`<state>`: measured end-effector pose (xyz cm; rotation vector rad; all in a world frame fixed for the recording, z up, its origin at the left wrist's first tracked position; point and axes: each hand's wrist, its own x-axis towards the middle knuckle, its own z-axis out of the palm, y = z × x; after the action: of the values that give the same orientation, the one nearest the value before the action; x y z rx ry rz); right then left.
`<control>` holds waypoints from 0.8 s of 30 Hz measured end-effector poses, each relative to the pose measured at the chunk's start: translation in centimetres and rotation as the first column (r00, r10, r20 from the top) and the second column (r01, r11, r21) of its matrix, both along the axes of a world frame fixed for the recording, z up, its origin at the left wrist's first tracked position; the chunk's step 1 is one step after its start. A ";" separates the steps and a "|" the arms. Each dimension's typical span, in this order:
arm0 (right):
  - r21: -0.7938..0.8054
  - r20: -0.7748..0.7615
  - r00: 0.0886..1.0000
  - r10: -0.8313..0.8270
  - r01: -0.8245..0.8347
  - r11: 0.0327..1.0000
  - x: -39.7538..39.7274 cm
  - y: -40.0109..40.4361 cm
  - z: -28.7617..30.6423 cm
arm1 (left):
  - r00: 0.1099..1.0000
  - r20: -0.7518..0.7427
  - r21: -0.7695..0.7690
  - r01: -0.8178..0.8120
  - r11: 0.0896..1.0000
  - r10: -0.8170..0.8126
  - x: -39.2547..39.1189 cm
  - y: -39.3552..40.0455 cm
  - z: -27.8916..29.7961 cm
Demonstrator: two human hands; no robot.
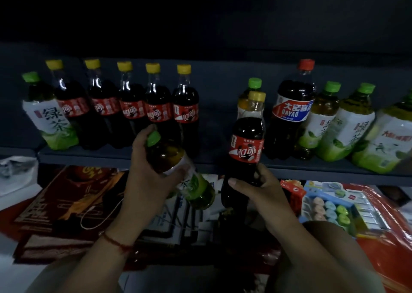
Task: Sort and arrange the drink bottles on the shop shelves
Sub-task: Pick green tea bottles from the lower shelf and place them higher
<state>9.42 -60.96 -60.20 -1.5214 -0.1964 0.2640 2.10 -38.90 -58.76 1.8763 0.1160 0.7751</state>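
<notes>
My left hand (148, 176) grips a green-capped green tea bottle (196, 185), tilted with its cap up and to the left, in front of the dark shelf (93, 155). My right hand (259, 191) holds the lower body of a yellow-capped cola bottle (246, 145), upright and just in front of the shelf edge. On the shelf stands a row of several yellow-capped cola bottles (133, 112), with one green tea bottle (48, 114) at their left end. A gap lies between that row and the bottles on the right.
Right of the gap stand a green-capped bottle (244, 102), a red-capped Dayao bottle (292, 112) and several green tea bottles (347, 123). Below the shelf lie red boxes (66, 201), a white cable (98, 217) and a blister pack of erasers (330, 208).
</notes>
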 end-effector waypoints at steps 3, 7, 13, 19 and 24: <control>-0.045 0.079 0.997 -0.007 0.010 0.999 1.0 1.9 1.0 | 1.000 -0.005 -0.019 -0.025 0.999 0.025 -0.7 1.9 0.0; -0.095 0.189 0.982 -0.029 0.047 0.994 3.1 4.5 2.0 | 0.999 -0.011 -0.046 -0.049 0.998 0.049 -1.4 3.5 0.1; -0.147 0.305 0.950 -0.065 0.114 0.983 6.7 8.3 1.7 | 0.998 -0.002 -0.085 -0.063 0.994 0.063 -2.5 5.4 0.1; -0.213 0.356 0.930 -0.090 0.175 0.961 9.2 10.0 0.5 | 0.995 0.033 -0.125 -0.093 0.988 0.098 -3.2 6.2 0.2; -0.284 0.367 0.928 -0.065 0.178 0.942 9.6 10.1 0.3 | 0.994 0.047 -0.139 -0.089 0.986 0.096 -3.5 5.8 0.9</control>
<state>19.06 -50.86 -59.89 -1.8861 -0.3550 -0.0893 -1.43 -33.05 -57.90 1.7287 0.2190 0.8585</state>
